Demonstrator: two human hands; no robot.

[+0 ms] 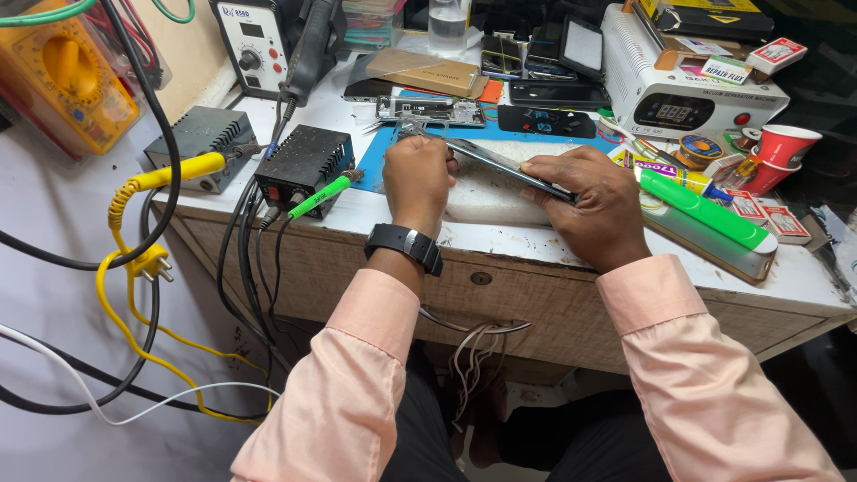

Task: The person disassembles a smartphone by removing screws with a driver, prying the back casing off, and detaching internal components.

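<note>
Thin dark slab-shaped smartphone [509, 166] — tilted on edge above the white work mat [486, 198], gripped at both ends to steady it. Left hand [416, 178] closed over its far end; right hand [594, 203] pinching the near end — green plastic tube [705, 210] just beside.

Phone's [509, 167] near end behind fingers [571, 183]

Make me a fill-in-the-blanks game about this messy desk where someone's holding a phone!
1. Both hands, left hand and right hand, hold a thin ____.
2. The watch sits on the ____ wrist.
3. The paper cup on the desk is ____.
4. The person's sleeves are ____.

Missing words: phone; left; red; pink
</note>
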